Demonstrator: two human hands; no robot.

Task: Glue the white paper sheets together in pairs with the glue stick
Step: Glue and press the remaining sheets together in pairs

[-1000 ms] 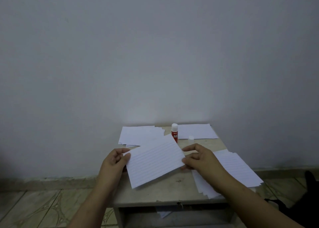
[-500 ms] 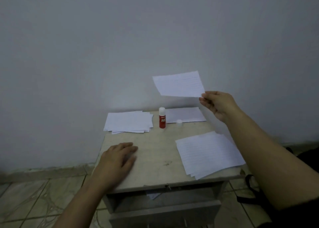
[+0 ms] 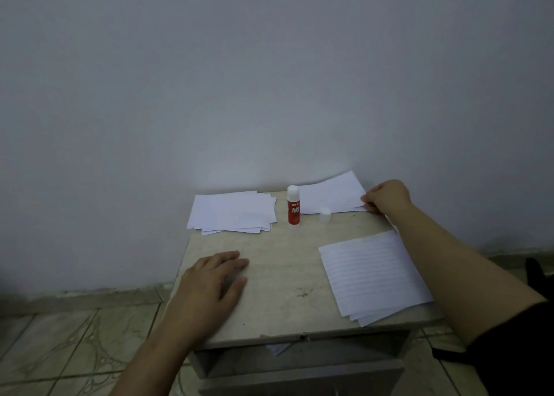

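L hand (image 3: 214,278) flat on table (image 3: 278,302); R hand (image 3: 386,197) pinches paper sheet (image 3: 329,194) at back.

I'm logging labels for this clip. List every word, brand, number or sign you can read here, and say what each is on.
"GLUE STICK": white letters on the red label of the glue stick, standing upright on the table.
Small print at the top of that label: too blurred to read.
Lined sheets: ruled lines only, no writing visible.
Other paper stacks, the loose cap, the wall: no text visible.
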